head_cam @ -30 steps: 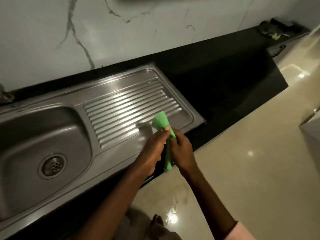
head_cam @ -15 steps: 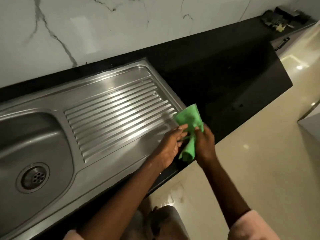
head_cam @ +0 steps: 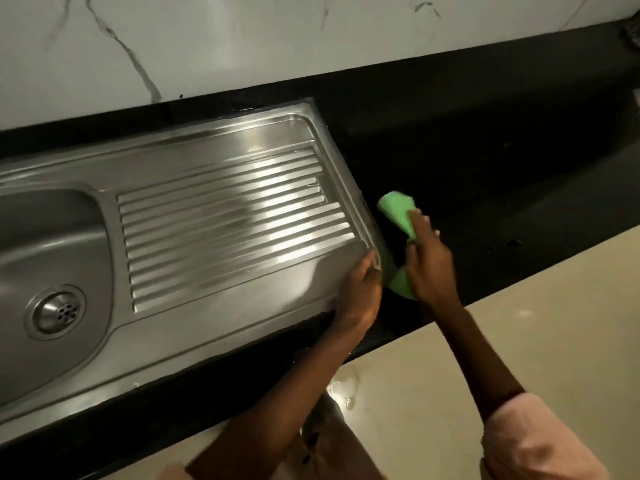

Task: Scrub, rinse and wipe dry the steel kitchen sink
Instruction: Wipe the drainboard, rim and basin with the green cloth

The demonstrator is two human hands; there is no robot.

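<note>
While the green cloth (head_cam: 398,213) is worked between both hands just off the right end of the steel sink (head_cam: 221,216), over the black bench (head_cam: 485,161), the step in hand appears to be folding or wringing it ahead of a wiping pass. The right hand (head_cam: 427,261) is curled round the middle of the cloth, one bunched end standing out beyond the fingers away from the sink and a second green end showing below the hand, toward the bench's front edge. The left hand (head_cam: 360,292) lies over the sink's near right corner with its fingers bent at the rim; whether it pinches the cloth's lower end or only steadies against the steel cannot be told from this view. The ribbed drainboard (head_cam: 228,237) fills the sink's right half and shines in bright bands, with the bowl and drain strainer (head_cam: 57,311) at the sink's left end. To wipe well, the cloth is best refolded into a flat pad with a fresh face outward, then drawn along the ribs rather than across them, so that the grooves are reached. Strokes should probably run from the sink's right end toward the bowl, carrying moisture to the drain. The raised rim and corners likely need a separate pass with a fingertip behind the cloth.
</note>
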